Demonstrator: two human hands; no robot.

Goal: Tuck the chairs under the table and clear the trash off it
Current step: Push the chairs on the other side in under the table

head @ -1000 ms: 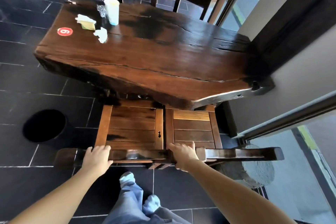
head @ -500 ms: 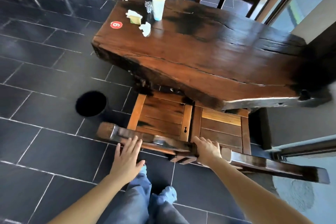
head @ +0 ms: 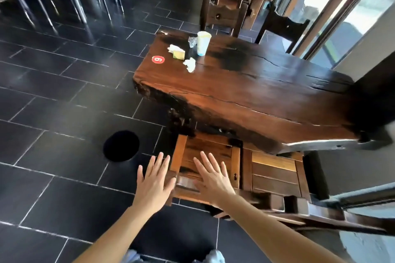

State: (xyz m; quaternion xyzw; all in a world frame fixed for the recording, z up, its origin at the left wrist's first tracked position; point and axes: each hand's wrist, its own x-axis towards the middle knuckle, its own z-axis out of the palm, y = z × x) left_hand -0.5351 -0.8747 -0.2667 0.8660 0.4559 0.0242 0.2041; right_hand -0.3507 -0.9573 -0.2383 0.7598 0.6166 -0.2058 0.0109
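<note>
Left hand (head: 153, 183) and right hand (head: 213, 179): fingers spread, holding nothing, above the two slatted brown wooden chairs (head: 239, 168), seats partly under the dark slab table (head: 256, 96). Left: white paper cup (head: 203, 43) and crumpled napkins (head: 189, 64) at its far end.

One slab-topped wooden table (head: 267, 92) fills the centre right of the frame. Two wooden chair seats (head: 210, 162) (head: 275, 172) sit side by side at its lower edge, and two more wooden chairs (head: 226, 16) (head: 284, 28) stand along its upper edge. On the tabletop's upper left end lie one paper cup (head: 203, 43), two crumpled napkins (head: 189, 64) (head: 172, 48), one yellow wrapper (head: 179, 54), one clear plastic scrap (head: 192, 41) and one red number sticker (head: 158, 59). Two open hands (head: 154, 183) (head: 213, 179) show at lower centre.
</note>
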